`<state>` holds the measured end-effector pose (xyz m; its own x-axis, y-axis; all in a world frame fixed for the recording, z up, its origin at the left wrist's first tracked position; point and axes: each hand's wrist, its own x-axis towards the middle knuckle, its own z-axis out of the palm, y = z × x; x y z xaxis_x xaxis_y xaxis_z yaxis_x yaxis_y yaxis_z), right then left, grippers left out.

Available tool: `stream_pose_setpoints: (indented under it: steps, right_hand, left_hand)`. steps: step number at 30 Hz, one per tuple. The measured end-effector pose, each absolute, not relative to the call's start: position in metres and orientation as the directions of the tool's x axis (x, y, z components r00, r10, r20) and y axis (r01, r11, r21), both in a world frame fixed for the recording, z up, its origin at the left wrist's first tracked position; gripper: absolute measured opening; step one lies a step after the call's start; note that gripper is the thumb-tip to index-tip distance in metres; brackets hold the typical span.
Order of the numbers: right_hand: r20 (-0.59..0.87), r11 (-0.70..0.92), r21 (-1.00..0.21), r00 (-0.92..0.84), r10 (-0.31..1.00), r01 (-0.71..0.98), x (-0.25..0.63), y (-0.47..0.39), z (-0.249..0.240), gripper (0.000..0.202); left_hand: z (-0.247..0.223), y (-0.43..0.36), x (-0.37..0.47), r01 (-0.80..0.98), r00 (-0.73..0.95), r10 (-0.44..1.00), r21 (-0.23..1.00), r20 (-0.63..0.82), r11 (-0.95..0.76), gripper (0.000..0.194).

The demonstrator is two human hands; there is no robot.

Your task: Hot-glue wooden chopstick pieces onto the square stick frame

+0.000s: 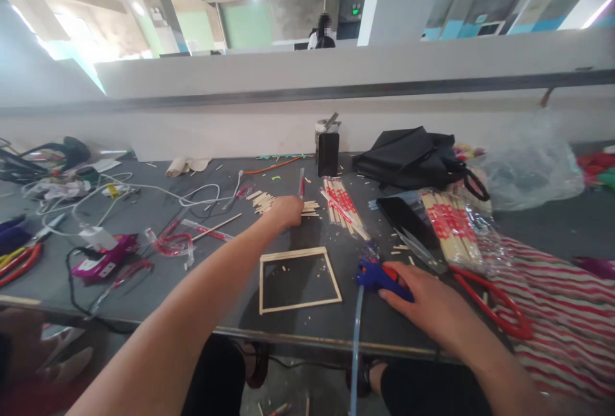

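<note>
My left hand reaches over a pile of short wooden sticks, its fingers curled down among them; what lies between the fingertips is hidden. My right hand grips a blue hot glue gun low over the table. A long translucent glue stick trails from the gun past the table's front edge. Between my hands, a four-sided frame of thin wooden sticks lies flat, with a few small scraps inside it.
Packed chopsticks lie behind the frame. To the right are a phone, red-handled scissors, more bundled chopsticks, a black bag and striped cloth. A purple glue gun and white cables occupy the left.
</note>
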<state>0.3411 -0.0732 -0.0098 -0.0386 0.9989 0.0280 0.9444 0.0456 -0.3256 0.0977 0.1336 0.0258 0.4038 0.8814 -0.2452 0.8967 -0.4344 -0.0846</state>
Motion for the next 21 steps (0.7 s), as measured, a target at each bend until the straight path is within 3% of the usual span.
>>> stream_pose_setpoints:
  steps: [4, 7, 11, 13, 17, 18, 19, 21]
  right_hand:
    - [0.043, 0.068, -0.281, -0.058, 0.997, 0.957, 0.339, -0.073, -0.010, 0.038]
    - [0.083, 0.084, -0.267, -0.064, 0.994, 0.960, 0.339, -0.073, -0.012, 0.041]
    - [0.096, 0.063, -0.239, -0.041, 0.995, 0.969, 0.341, -0.073, -0.016, 0.056]
    - [0.130, 0.068, -0.239, -0.038, 0.991, 0.969, 0.343, -0.072, -0.016, 0.061]
    - [0.265, 0.048, -0.388, 0.061, 0.962, 0.921, 0.335, -0.069, -0.007, 0.054]
    - [0.287, 0.053, -0.443, 0.085, 0.954, 0.895, 0.329, -0.069, -0.003, 0.049]
    - [0.294, 0.067, -0.488, 0.092, 0.951, 0.870, 0.322, -0.068, 0.002, 0.044]
    - [0.272, 0.091, -0.519, 0.063, 0.960, 0.850, 0.306, -0.066, 0.011, 0.033]
  left_hand:
    - [0.026, 0.132, 0.089, 0.889, 0.424, 0.872, -0.073, -0.244, -0.452, 0.035]
    - [0.027, 0.124, 0.080, 0.880, 0.464, 0.870, -0.029, -0.166, -0.474, 0.034]
    - [0.039, 0.114, 0.070, 0.893, 0.443, 0.895, 0.060, 0.045, -0.445, 0.018]
    - [0.050, 0.110, 0.064, 0.908, 0.378, 0.909, 0.121, 0.172, -0.401, 0.019]
    - [0.069, 0.087, 0.043, 0.908, 0.203, 0.905, 0.274, 0.373, -0.316, 0.030]
    - [0.070, 0.077, 0.038, 0.891, 0.141, 0.895, 0.341, 0.423, -0.301, 0.031]
    - [0.069, 0.065, 0.033, 0.794, -0.006, 0.877, 0.535, 0.481, -0.288, 0.027]
    - [0.063, 0.041, 0.025, 0.562, -0.159, 0.888, 0.779, 0.432, -0.278, 0.018]
